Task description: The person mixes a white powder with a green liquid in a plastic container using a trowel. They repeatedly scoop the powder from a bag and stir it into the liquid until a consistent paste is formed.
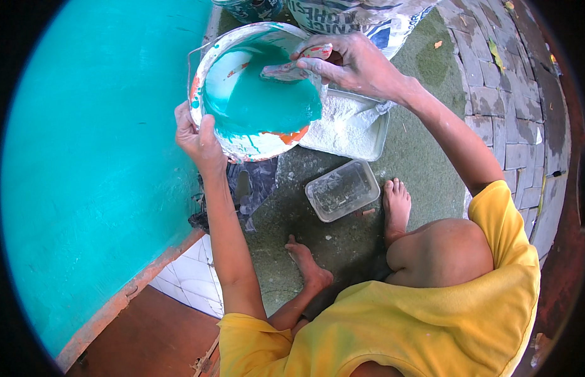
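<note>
My left hand (198,135) grips the left rim of a white bucket (207,78) with teal paint (267,107) inside and orange and teal smears on its wall. The bucket is tilted toward the right. My right hand (333,66) is closed on a flat, whitish paint-smeared tool (278,72) with red marks, reaching into the bucket over the paint. Just beyond and partly under the bucket, a shallow tray (349,132) holds white powder and a pale item. A clear plastic container (342,190) rests on the ground below them, near my right foot.
A teal-painted wall (91,138) rises on the left above white tiles (192,276). Dark crumpled plastic (258,182) lies under the bucket. A printed sack (361,19) and another bucket (248,9) stand at the top. Grey pavers (506,119) run along the right.
</note>
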Demonstrator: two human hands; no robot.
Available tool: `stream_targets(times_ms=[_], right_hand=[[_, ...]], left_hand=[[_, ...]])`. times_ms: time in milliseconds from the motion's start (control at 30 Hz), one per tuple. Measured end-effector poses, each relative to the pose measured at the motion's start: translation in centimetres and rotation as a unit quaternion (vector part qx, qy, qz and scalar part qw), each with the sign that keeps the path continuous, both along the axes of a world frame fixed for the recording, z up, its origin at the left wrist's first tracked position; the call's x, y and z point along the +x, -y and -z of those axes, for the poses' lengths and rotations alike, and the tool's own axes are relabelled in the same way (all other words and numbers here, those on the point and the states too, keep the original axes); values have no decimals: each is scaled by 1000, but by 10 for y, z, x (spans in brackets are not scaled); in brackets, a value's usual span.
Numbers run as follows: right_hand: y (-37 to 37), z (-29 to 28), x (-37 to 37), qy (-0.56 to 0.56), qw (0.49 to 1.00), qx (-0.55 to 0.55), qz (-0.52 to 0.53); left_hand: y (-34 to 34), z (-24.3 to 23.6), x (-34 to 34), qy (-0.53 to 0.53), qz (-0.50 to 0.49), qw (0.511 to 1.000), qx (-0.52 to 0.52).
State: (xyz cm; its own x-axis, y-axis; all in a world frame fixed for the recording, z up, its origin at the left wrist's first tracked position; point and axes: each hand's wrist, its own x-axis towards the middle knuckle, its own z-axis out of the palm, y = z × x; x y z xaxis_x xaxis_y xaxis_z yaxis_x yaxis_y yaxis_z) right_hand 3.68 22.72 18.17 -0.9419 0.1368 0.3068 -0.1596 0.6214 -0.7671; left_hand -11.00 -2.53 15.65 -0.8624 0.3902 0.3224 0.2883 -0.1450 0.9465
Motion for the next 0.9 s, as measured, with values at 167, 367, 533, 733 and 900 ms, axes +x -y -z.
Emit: stream_targets(times_ms=[167, 367, 533, 733, 900], right_hand=[[0, 2, -1, -23, 999, -31, 12], [-1, 2, 1, -30, 999, -33, 12], [-1, 3, 1, -40, 998, -37, 6], [-1, 3, 1, -37, 998, -46, 1], [-2, 6, 1, -39, 999, -30, 5]], left_hand=[[1, -2, 0, 3, 3, 1000, -5], [0, -3, 3, 6, 1, 1000, 7], [0, -4, 3, -21, 1, 1000, -5], [1, -3, 4, -13, -5, 1000, -8], [-2, -4, 6, -7, -10, 1000, -4]])
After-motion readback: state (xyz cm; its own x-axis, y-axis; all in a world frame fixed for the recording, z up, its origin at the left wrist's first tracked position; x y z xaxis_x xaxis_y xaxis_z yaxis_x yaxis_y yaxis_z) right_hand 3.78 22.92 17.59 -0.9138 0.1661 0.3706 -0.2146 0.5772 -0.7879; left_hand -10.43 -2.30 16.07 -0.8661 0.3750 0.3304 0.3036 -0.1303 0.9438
